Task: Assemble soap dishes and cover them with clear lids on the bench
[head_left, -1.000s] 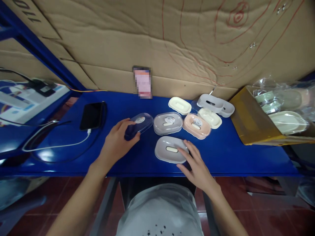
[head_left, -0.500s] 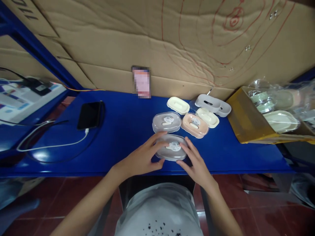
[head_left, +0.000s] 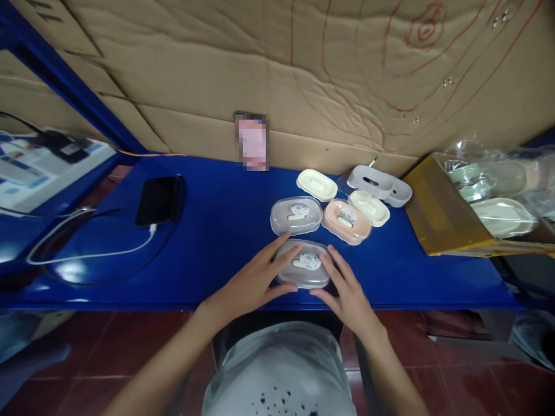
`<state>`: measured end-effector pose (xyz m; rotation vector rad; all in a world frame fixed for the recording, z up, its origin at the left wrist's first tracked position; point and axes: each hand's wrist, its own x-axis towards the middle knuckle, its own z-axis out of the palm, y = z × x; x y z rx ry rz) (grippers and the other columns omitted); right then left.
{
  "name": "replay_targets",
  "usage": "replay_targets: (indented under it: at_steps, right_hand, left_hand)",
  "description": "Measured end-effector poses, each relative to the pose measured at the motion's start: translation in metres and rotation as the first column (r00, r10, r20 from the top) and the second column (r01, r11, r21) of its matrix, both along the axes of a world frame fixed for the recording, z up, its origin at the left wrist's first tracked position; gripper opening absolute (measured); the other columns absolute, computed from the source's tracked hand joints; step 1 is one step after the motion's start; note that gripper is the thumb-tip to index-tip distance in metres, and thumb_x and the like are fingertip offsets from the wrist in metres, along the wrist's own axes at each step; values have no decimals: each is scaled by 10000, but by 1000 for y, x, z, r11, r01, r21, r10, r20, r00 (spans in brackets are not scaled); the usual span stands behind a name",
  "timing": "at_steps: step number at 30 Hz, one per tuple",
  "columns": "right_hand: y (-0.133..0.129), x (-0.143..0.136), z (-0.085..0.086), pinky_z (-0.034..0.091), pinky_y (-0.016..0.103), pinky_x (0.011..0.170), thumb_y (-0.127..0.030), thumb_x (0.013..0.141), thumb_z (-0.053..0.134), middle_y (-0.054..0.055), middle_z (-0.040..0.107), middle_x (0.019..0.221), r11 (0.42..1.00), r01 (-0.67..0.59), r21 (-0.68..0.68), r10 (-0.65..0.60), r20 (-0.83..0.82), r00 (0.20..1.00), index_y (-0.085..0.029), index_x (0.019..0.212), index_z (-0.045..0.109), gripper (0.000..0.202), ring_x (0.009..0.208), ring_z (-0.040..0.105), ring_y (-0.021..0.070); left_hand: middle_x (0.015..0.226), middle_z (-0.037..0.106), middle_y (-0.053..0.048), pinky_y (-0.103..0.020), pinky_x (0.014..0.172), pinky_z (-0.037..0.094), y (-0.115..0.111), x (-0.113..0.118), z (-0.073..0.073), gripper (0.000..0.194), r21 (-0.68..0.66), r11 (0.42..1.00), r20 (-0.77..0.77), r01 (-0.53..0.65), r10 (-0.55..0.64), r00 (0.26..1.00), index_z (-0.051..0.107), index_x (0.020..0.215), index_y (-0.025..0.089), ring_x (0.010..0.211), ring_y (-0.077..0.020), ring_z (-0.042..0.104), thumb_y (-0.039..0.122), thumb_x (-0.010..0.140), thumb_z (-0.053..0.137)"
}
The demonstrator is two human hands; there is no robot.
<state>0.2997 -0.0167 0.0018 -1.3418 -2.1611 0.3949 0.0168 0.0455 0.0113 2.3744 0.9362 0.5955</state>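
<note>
Now | left hand (head_left: 254,283) and right hand (head_left: 349,294) both grasping the grey lidded soap box (head_left: 303,270), one on each end | box sits on the blue table (head_left: 217,231) at its near edge, just near of another grey box (head_left: 296,215) | phone (head_left: 157,201) far left

Grey soap box (head_left: 303,271), blue table (head_left: 225,219)

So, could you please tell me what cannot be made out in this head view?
- Card against the cardboard: pixelated, content unreadable.
- Sticker print on the grey lidded soap box: too small.
- That box's sides: covered by the left hand and right hand.
- Contents of the yellow box: blurred by plastic wrap, cut by the right edge.
</note>
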Motion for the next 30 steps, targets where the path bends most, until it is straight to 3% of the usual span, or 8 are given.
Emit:
replay_targets:
  at_steps: [7, 15, 20, 24, 26, 30]
  right_hand:
    - [-3, 0, 1, 511, 577, 1248, -307, 1058, 682, 98, 345, 1788, 992, -22, 122, 16, 54, 998, -405, 1753, 211, 846, 1601, 442, 340]
    - [-12, 4, -5, 575, 558, 1197, -327, 1021, 743, 99, 396, 1763, 980, 63, 187, -79, 78, 994, -403, 1762, 178, 935, 1537, 529, 362]
    - [-12, 5, -5, 556, 565, 1215, -334, 1044, 707, 110, 360, 1780, 987, 15, 162, -32, 106, 994, -383, 1764, 178, 895, 1576, 479, 349]
    - [3, 17, 21, 539, 594, 1215, -395, 1102, 600, 118, 441, 1738, 986, -116, 120, 96, 160, 982, -338, 1771, 162, 802, 1574, 485, 339]
    - [24, 25, 43, 508, 606, 1231, -366, 1120, 554, 89, 534, 1679, 981, -102, 168, 72, 174, 982, -343, 1761, 220, 723, 1543, 528, 325]
    - [97, 38, 82, 500, 580, 1198, -329, 1129, 512, 85, 682, 1533, 969, -24, 245, -40, 252, 967, -277, 1546, 621, 434, 1438, 628, 332]
  left_hand:
    - [1796, 280, -112, -591, 1252, 480, 2, -6, 1, 818, -8, 1000, -19, 3, -3, 1000, 251, 1731, 435, 1599, -375, 428, 508, 1048, 694]
    - [1734, 381, -125, -603, 1259, 460, 4, 5, 2, 827, 21, 1000, -14, 10, -10, 1000, 362, 1696, 409, 1572, -383, 449, 471, 990, 788]
    - [1708, 402, -138, -595, 1245, 463, 4, 4, 3, 798, 10, 1000, -27, 2, -2, 1000, 368, 1695, 400, 1549, -389, 464, 497, 1006, 760]
    - [1609, 484, -131, -590, 1195, 490, -3, -8, 6, 797, 1, 997, -78, -72, 72, 994, 444, 1644, 383, 1455, -390, 530, 517, 950, 812]
    - [1565, 508, -130, -598, 1162, 501, -8, -19, 6, 785, 30, 987, -107, -155, 157, 982, 478, 1611, 367, 1398, -395, 560, 519, 925, 828]
    - [1493, 536, -153, -612, 1118, 500, -13, -50, 0, 732, 146, 906, -129, -398, 417, 900, 500, 1556, 309, 1353, -416, 585, 558, 930, 785]
